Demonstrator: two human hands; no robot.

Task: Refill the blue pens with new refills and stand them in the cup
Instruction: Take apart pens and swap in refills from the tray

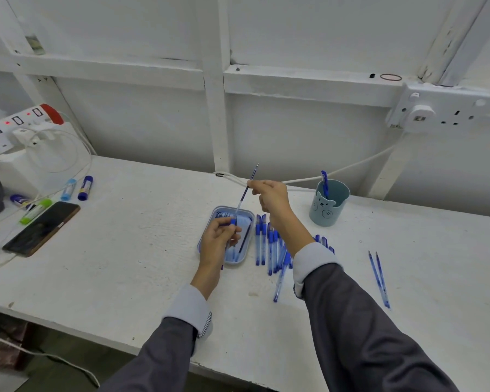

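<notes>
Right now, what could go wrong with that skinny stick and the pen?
The thin refill, pinched by the right hand, might bend or slip from the pen barrel the left hand holds. The right sleeve hangs over the loose pens and could roll them.

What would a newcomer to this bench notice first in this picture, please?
The two hands at centre: the right hand pinches a thin refill, raised slantwise, its lower end meeting the pen barrel gripped by the left hand above the blue tray. Right of the tray lies a cluster of blue pens, and farther back right a teal cup holds one pen.
</notes>
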